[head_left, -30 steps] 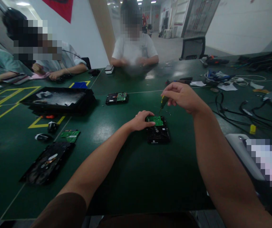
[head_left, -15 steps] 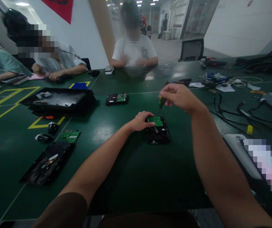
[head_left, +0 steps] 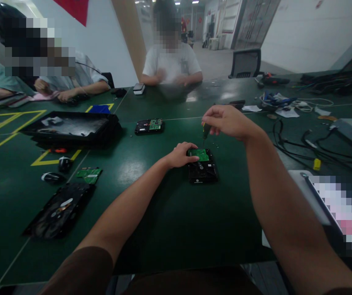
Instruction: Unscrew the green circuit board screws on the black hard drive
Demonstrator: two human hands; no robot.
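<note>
The left hand [head_left: 180, 155] rests flat against the left edge of a hard drive [head_left: 203, 171] on the green table [head_left: 176, 229], gripping nothing. The right hand [head_left: 228, 121] pinches a screwdriver [head_left: 206, 131] upright over the drive's green circuit board [head_left: 201, 155].

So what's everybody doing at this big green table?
The person wearing the camera steadies a hard drive with the left hand, which rests on its green circuit board. The right hand holds a small screwdriver upright, tip down at the board's far corner. Another drive, a loose green board, an opened drive and a black tray lie on the table. Other people sit across it, hands busy with their own items.
</note>
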